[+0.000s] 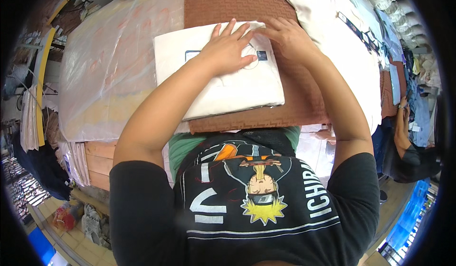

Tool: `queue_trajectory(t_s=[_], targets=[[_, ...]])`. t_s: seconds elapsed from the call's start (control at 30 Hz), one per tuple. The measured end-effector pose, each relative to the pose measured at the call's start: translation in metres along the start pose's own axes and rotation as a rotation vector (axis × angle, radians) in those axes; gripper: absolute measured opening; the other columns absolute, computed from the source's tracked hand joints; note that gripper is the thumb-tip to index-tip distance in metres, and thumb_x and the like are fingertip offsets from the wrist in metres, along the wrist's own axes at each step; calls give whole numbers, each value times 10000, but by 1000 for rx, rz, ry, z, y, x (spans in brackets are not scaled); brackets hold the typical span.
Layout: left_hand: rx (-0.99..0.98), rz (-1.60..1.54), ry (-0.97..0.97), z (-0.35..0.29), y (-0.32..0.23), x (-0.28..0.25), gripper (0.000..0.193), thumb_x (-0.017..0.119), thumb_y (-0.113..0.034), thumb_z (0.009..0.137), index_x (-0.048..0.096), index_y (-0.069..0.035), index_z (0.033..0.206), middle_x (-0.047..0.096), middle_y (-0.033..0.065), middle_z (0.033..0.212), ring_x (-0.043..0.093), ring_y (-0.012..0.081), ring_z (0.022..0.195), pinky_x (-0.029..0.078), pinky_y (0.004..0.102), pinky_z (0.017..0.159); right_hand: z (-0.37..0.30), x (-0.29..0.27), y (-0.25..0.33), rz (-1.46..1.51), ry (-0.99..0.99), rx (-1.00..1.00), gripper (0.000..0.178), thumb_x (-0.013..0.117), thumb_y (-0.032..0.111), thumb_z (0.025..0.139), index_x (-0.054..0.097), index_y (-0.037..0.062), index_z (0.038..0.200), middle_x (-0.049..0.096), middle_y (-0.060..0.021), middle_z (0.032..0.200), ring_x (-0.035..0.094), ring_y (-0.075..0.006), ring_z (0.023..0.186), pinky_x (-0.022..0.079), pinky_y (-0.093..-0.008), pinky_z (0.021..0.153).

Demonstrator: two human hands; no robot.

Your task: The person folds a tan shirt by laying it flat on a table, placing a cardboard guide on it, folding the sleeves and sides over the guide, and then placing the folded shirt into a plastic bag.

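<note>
A folded white garment in a clear plastic bag [228, 92] lies flat before me, with a dark blue printed label partly covered by my hand. My left hand [229, 51] rests palm down on its upper part, fingers spread. At the far right corner, my right hand [290, 38] has its fingers bent over the bag's edge, and the fingertips meet the corner close to my left fingers. The right thumb is hidden. A thin looped line, perhaps a string or a printed mark, shows by the left thumb.
Brown patterned cloth [228, 2] covers the table under the bag. Clear plastic sheeting [118, 71] spreads over the left side. White fabric [339, 61] with a dark strap [354, 28] lies on the right. Another person's arm [403, 128] shows at far right. Stacked bagged items [29, 118] stand at far left.
</note>
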State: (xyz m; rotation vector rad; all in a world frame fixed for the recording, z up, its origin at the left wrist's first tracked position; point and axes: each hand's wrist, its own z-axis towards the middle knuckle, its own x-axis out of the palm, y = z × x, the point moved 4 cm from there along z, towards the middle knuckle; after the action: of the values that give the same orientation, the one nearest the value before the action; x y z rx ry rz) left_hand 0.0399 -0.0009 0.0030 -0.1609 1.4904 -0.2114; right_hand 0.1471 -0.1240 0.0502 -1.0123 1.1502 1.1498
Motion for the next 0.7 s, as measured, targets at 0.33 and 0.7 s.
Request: queue_trajectory(t_s=[0.33,0.7], targets=[[-280,-121,-249,-50,49,-75,586,442,-445,924,355,-110,1397,286,124,1472,193,316,1381,155,490,1100,15,-1,29,135,-384,326,396,547,273,895,539,75,1238,519,-165,1272,466,-322,1204,384,-373,996],[-504,163,-217,-99,35,-21,554,373,-492,928,347,-219,1409,246,96,1493,167,341,1383,102,588,1071,10,53,68,104,-77,455,664,304,548,926,267,121,1433,178,-106,1510,126,-255,1403,130,-529,1102]])
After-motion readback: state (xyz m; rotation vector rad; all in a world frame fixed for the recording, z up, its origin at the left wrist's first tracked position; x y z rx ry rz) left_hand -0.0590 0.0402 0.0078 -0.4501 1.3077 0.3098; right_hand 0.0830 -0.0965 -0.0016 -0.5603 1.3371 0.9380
